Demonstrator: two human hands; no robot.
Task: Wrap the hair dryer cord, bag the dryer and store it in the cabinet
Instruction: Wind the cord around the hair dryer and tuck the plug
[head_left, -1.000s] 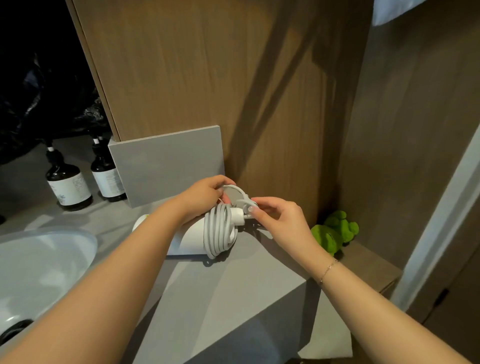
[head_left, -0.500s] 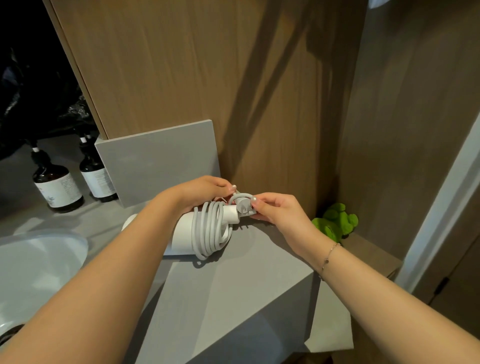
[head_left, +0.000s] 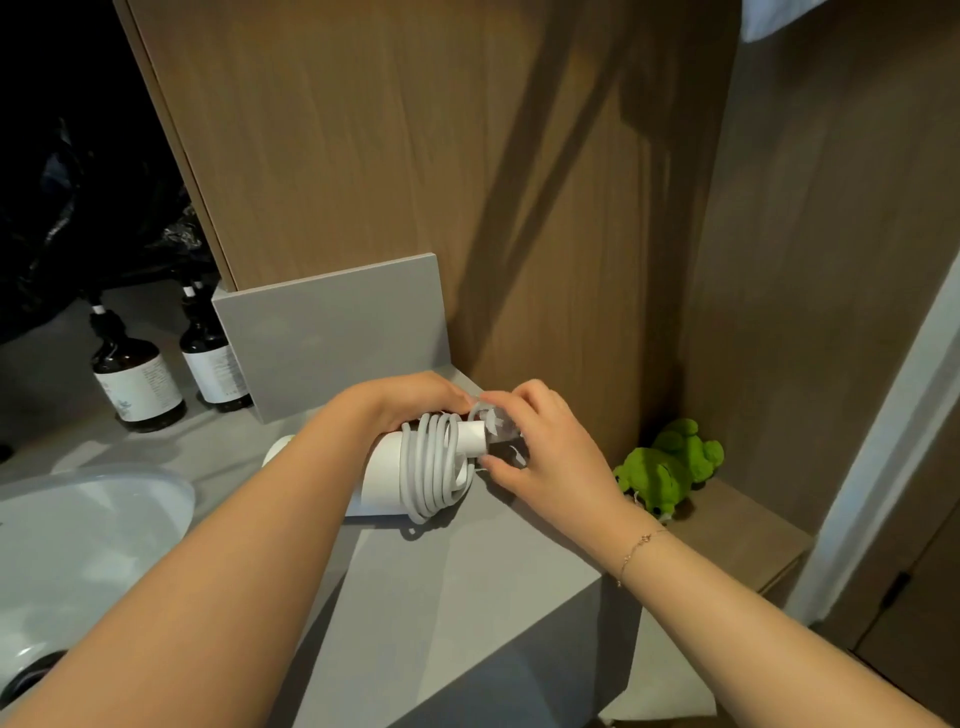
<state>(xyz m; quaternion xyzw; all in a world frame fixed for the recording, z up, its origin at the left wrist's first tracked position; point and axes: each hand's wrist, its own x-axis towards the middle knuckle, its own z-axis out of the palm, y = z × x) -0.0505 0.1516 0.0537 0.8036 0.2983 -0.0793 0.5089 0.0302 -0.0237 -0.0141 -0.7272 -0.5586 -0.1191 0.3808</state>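
STEP: cord wrap closing | white cylindrical hair dryer (head_left: 387, 475) lies on grey countertop (head_left: 467, 582), steadied under clasping left hand (head_left: 410, 402) | right hand (head_left: 545, 447) pinches white plug (head_left: 491, 423) beside coiled white cord (head_left: 434, 467) | NEXT: likely tuck plug, then bag.

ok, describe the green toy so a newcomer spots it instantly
Start at the grey counter and go to its right end, where a lower wooden ledge sits in the corner. The green plush toy lies there, the only bright, fuzzy thing in view.
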